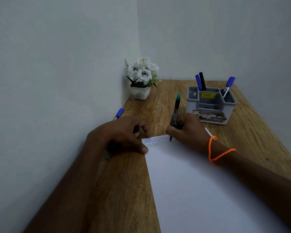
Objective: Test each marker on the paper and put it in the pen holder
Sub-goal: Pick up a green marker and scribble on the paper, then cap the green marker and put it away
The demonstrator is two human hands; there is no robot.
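Observation:
My right hand (186, 130) grips a black marker with a green end (176, 109), its tip touching the far edge of the white paper (200, 182) beside blue and dark zigzag lines (157, 142). My left hand (124, 133) rests at the paper's far left corner, thumb on its edge, fingers curled round a small green thing, apparently the cap (136, 130). Under the left wrist lie more markers (108, 154), mostly hidden. The grey pen holder (210, 105) stands at the far right with two blue markers and a black one in it.
A blue-capped marker (118, 113) lies at the table's left edge by the wall. A white pot of white flowers (142, 78) stands in the far corner. Walls close in on the left and the back. The wooden table (124, 190) narrows toward me.

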